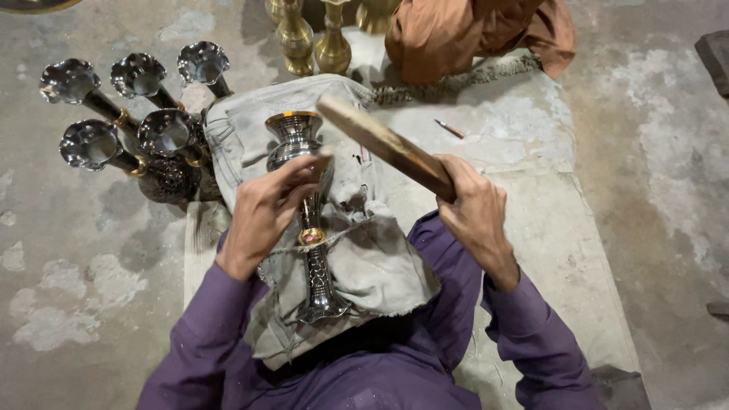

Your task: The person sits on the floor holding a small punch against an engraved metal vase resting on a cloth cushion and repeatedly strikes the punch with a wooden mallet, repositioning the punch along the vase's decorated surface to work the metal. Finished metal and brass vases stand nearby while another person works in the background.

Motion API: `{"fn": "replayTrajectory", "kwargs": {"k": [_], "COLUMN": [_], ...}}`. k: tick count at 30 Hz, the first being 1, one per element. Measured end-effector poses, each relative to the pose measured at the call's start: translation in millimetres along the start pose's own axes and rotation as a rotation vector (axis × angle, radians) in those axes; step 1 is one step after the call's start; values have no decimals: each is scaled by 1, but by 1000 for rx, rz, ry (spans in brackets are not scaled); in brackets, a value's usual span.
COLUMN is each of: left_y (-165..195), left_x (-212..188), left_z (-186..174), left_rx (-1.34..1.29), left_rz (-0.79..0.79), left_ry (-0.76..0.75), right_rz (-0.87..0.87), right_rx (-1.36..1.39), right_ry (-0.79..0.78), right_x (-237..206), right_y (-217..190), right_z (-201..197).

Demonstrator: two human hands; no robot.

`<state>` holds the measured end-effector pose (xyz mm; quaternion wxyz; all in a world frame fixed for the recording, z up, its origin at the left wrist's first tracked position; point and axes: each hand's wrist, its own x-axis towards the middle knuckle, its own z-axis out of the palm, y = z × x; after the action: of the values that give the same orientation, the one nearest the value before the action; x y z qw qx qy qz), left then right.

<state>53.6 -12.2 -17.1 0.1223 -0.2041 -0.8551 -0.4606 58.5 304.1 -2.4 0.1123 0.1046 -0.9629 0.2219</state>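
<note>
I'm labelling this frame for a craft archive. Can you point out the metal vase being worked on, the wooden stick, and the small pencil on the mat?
metal vase (295, 135): head view, on its silver upper bowl.
wooden stick (380, 144): head view, mid-length of the shaft.
pencil (449, 128): head view, middle of its body.

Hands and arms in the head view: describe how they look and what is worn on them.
Both hands, left hand and right hand, are bare: no gloves, and no rings or watch that I can make out. Each arm is covered by a long purple sleeve of loose, creased fabric reaching to the wrist, with pale dust specks on it. No markings or cuffs stand out.
</note>
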Motion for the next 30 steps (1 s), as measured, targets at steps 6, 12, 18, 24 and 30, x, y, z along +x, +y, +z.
{"fn": "replayTrajectory", "kwargs": {"k": [6, 12, 18, 24, 30], "left_y": [-15, -25, -24, -26, -17], "left_x": [-22, -26, -29, -25, -14], "left_z": [25, 32, 33, 28, 16], "left_rx": [-71, -62, 19, 35, 13], "left_rz": [11, 99, 56, 64, 23], "left_ry": [261, 325, 333, 299, 152], "right_rz": [-144, -300, -512, -414, -363], "right_rx": [-76, -113, -81, 175, 92], "right_ry": [-97, 95, 102, 81, 136], "right_x": [9, 27, 42, 41, 31], "right_y": [-10, -25, -43, -47, -40], "right_z": [-11, -23, -48, -44, -35]}}
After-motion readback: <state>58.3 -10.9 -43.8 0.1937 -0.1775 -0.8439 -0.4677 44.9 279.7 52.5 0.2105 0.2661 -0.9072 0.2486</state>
